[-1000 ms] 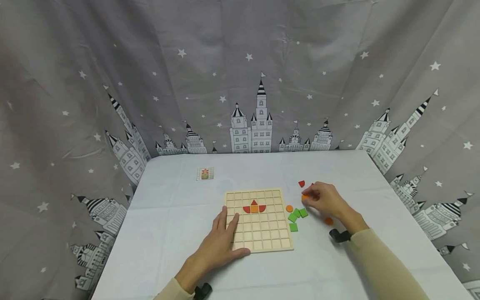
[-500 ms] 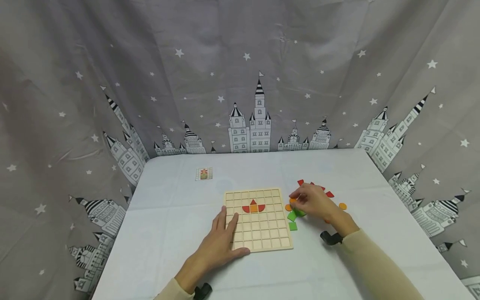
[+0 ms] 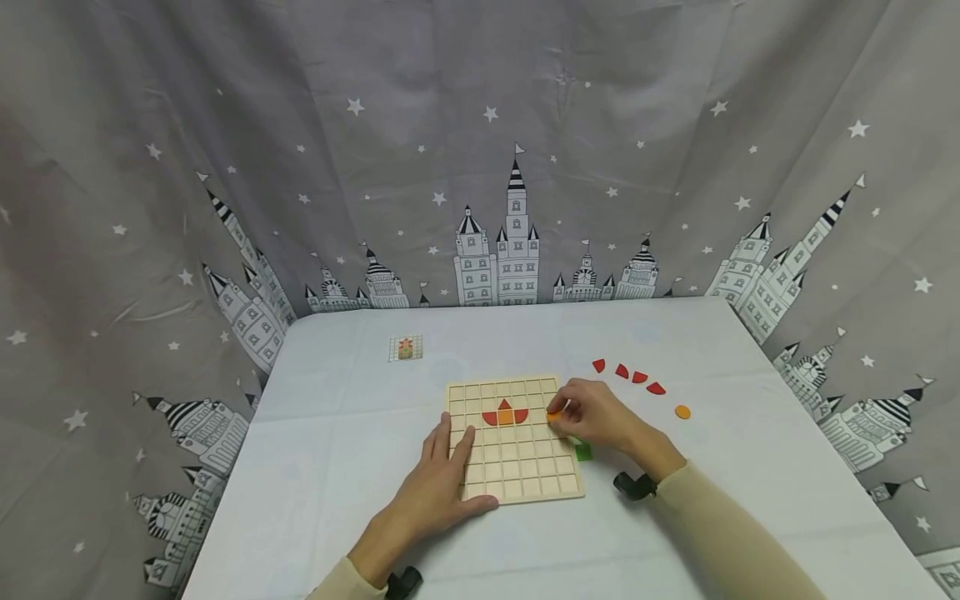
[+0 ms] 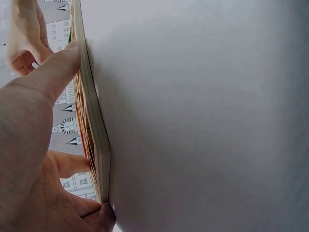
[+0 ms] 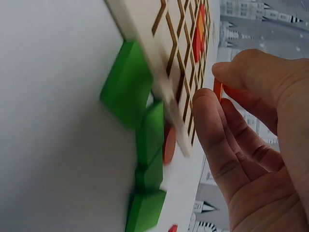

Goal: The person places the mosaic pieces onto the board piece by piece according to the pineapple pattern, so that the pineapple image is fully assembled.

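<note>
A wooden grid board (image 3: 517,475) lies on the white table. Set in its upper cells are an orange square (image 3: 506,417), a red triangle (image 3: 505,405) above it and a red quarter-round tile (image 3: 490,418) to either side. My left hand (image 3: 442,475) rests on the board's lower left corner with fingers spread, the thumb (image 4: 63,65) along the front edge. My right hand (image 3: 596,417) pinches an orange disc (image 3: 554,416) between thumb and fingertips over the board's right edge. In the right wrist view the disc (image 5: 218,90) shows edge-on.
Several green square tiles (image 5: 126,87) lie along the board's right side, with an orange disc (image 5: 169,145) beside them. Farther right are several red quarter-round tiles (image 3: 639,377) and another orange disc (image 3: 682,412). A small pattern card (image 3: 406,348) lies at the back left.
My right hand has moved left from among the loose pieces to the board's right edge, carrying the orange disc and uncovering the red tiles. My left hand has stayed on the board.
</note>
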Action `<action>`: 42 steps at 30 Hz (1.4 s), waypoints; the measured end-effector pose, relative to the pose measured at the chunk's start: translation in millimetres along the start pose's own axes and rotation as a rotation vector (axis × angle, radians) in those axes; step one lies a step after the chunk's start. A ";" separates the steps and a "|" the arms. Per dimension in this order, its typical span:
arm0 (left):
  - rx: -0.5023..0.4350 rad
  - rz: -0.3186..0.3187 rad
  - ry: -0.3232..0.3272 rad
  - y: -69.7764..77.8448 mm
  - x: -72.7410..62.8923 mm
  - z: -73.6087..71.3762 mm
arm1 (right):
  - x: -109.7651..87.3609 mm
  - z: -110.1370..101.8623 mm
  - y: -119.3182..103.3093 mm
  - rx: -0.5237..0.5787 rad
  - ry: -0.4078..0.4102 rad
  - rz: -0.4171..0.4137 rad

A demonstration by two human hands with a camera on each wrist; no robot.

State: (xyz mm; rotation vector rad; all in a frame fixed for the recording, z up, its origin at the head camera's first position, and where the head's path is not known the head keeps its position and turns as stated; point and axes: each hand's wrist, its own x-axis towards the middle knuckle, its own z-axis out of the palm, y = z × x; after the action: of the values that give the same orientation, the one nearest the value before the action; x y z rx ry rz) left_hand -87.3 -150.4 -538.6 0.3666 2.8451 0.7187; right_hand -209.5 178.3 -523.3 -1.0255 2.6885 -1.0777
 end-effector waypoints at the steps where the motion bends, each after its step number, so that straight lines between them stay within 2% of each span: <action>1: 0.000 -0.001 -0.001 -0.1 0.0 -0.2 | 1.3 1.9 -2.0 0.007 -0.005 -0.004; 11: 0.005 0.012 0.000 0.2 -1.1 -1.7 | 13.9 22.5 -20.0 0.028 -0.041 -0.052; 20: 0.006 0.024 0.000 -1.5 -2.0 -0.8 | 23.5 44.7 -32.0 -0.046 -0.060 -0.118; 27: 0.014 0.027 0.001 -2.5 -1.6 0.0 | 25.7 51.6 -34.7 -0.099 -0.047 -0.121; 35: 0.005 0.022 -0.004 -1.8 -2.4 -1.2 | 26.5 54.1 -36.5 -0.054 -0.055 -0.092; 42: 0.009 0.024 0.000 -1.8 -2.5 -1.6 | 32.6 56.6 -42.2 -0.058 -0.061 -0.088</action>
State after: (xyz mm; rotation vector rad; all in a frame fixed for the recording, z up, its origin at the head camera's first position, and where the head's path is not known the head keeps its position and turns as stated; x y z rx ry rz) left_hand -85.7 -153.4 -537.8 0.4022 2.8494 0.7111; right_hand -194.4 102.7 -533.4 -1.1771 2.6641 -0.9698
